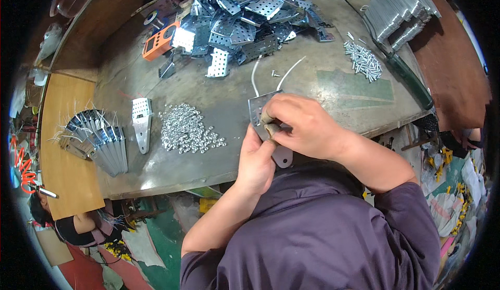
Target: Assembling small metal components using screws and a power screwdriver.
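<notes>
So my left hand (257, 166) has its fingers clamped on the edge of a metal plate (257, 108), just in from the near edge of the worktop (219, 89). My right hand (301, 121) is curled over the plate's face, but I can't tell if those fingers are pinching anything small (my own knuckles are blocking it, typical). Two white wires (254, 76) stick out past the plate's far end, with a loose screw (274, 74) lying between them. Off to the left there's a heap of little shiny nuts (190, 129), then a tapered bracket (141, 123) lying by itself, then a fanned-out stack of wired brackets (107, 141). Far side: a messy mound of perforated metal pieces (245, 22) right beside an orange meter (160, 41). Pile of screws (363, 61) over to the right.
</notes>
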